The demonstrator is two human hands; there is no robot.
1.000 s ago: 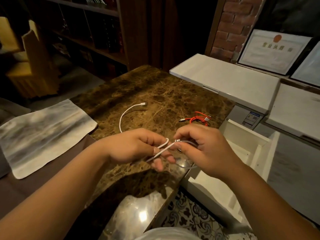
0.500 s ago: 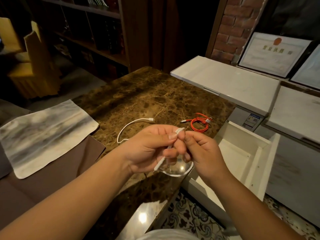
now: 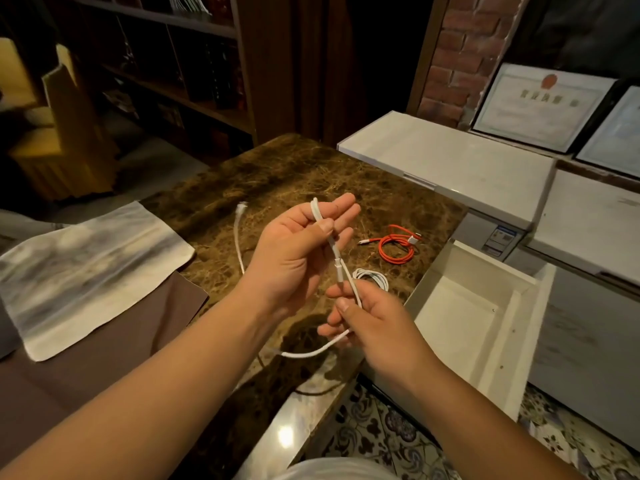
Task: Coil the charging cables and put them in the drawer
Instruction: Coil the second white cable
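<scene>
We are gripping the white cable (image 3: 337, 261) above the marble table (image 3: 277, 174): our right hand (image 3: 374, 320) is pinching it low near the plug, our left hand (image 3: 298, 251) is pinching its fold higher up. Just beyond is lying a coiled white cable (image 3: 375, 276), farther back an orange cable (image 3: 398, 247). The open drawer (image 3: 485, 327) is sitting to the right.

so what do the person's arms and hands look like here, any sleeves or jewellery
Both forearms are bare right to the bottom of the picture, with no sleeves in view. The left hand and right hand wear no gloves, and no rings, watch or bracelet show. The fingernails look short and unpainted.
</scene>
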